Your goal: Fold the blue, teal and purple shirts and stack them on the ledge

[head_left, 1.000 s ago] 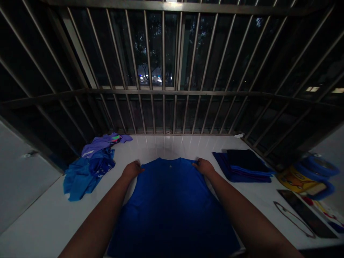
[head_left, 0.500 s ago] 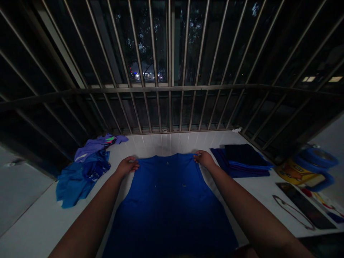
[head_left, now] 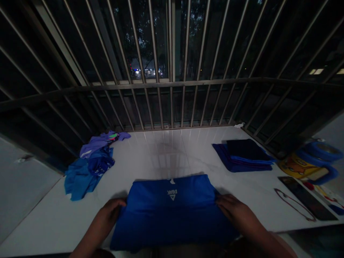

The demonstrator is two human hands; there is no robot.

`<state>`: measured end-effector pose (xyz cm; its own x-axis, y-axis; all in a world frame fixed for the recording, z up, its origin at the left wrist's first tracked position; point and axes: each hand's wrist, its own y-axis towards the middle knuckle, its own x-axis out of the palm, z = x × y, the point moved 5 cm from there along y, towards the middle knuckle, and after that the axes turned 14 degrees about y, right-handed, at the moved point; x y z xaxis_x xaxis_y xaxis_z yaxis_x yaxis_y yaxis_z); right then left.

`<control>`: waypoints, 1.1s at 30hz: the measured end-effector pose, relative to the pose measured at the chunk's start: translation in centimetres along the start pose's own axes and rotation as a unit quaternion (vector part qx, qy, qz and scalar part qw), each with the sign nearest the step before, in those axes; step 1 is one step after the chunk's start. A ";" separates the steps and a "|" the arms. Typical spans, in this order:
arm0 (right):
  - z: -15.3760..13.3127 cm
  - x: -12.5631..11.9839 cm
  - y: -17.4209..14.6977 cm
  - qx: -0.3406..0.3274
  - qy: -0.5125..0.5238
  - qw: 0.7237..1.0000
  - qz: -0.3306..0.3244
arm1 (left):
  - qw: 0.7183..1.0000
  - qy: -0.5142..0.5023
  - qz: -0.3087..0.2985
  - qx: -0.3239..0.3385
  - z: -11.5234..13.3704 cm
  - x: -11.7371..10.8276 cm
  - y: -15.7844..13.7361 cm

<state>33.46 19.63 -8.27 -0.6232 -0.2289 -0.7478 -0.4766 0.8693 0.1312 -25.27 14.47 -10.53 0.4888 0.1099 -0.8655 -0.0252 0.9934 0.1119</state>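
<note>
Blue shirt (head_left: pixel 172 211), doubled over before you
Your left hand (head_left: pixel 109 210) and right hand (head_left: pixel 236 209) pinch its sides; uneven tugging could skew the fold.

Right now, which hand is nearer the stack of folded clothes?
Right hand, apart from the stack on its near side; left hand, farther, at the blue shirt's left edge.
</note>
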 end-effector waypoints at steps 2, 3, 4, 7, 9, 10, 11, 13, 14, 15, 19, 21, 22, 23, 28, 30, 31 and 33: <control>-0.1 0.6 -0.6 -0.004 -0.037 0.999 0.012 | 0.999 0.033 0.020 0.004 0.4 0.0 -0.1; -0.3 0.6 -0.4 -0.004 -0.052 0.998 0.028 | 0.998 0.049 0.028 0.000 0.8 0.0 0.2; -0.6 0.5 0.1 -0.001 -0.065 0.997 0.047 | 0.997 0.064 0.037 -0.008 1.2 -0.1 0.8; -1.4 0.0 3.0 0.017 -0.103 0.989 0.107 | 0.993 0.098 0.051 -0.037 2.8 0.0 3.8; -1.7 0.2 5.7 0.025 -0.130 0.983 0.130 | 0.992 0.114 0.038 -0.031 3.9 0.4 6.2; -1.7 0.5 7.1 0.024 -0.143 0.981 0.129 | 0.992 0.120 0.023 -0.017 4.4 0.8 7.3; -1.6 1.0 8.5 0.021 -0.154 0.981 0.118 | 0.992 0.125 0.005 0.002 4.8 1.2 8.4; -0.7 2.0 10.8 0.021 -0.167 0.983 0.075 | 0.991 0.128 -0.031 0.037 5.3 1.9 10.0; 0.0 2.3 11.7 0.030 -0.169 0.984 0.051 | 0.990 0.125 -0.050 0.048 5.3 2.2 10.6; 0.7 2.5 12.4 0.045 -0.167 0.984 0.032 | 0.989 0.120 -0.073 0.055 5.3 2.3 11.0; 2.9 1.8 13.2 0.086 -0.127 0.988 -0.030 | 0.977 0.092 -0.177 0.073 4.6 2.2 11.6; 3.1 1.2 13.3 0.072 -0.098 0.991 -0.064 | 0.970 0.087 -0.210 0.084 4.4 1.8 11.8; 3.1 0.9 13.4 0.065 -0.088 0.991 -0.077 | 0.968 0.086 -0.221 0.087 4.3 1.7 12.1; 3.0 0.5 13.6 0.061 -0.079 0.991 -0.085 | 0.965 0.087 -0.230 0.089 4.3 1.6 12.5; 2.5 -1.8 16.9 0.060 -0.075 0.994 -0.051 | 0.971 0.108 -0.199 0.079 5.0 0.5 16.6; 2.0 -3.2 18.9 0.062 -0.082 0.995 -0.010 | 0.978 0.122 -0.154 0.071 5.8 -0.6 18.9; 1.6 -4.0 19.8 0.063 -0.085 0.994 0.012 | 0.981 0.129 -0.128 0.065 6.3 -1.4 20.0; 0.5 -5.8 21.4 0.059 -0.088 0.993 0.054 | 0.986 0.140 -0.078 0.049 7.2 -3.1 22.0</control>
<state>27.23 39.81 -1.46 -0.5447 -0.0598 -0.8365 -0.3301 0.9322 0.1483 -21.06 35.77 -1.88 0.2207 -0.0262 -0.9750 0.1219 0.9925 0.0009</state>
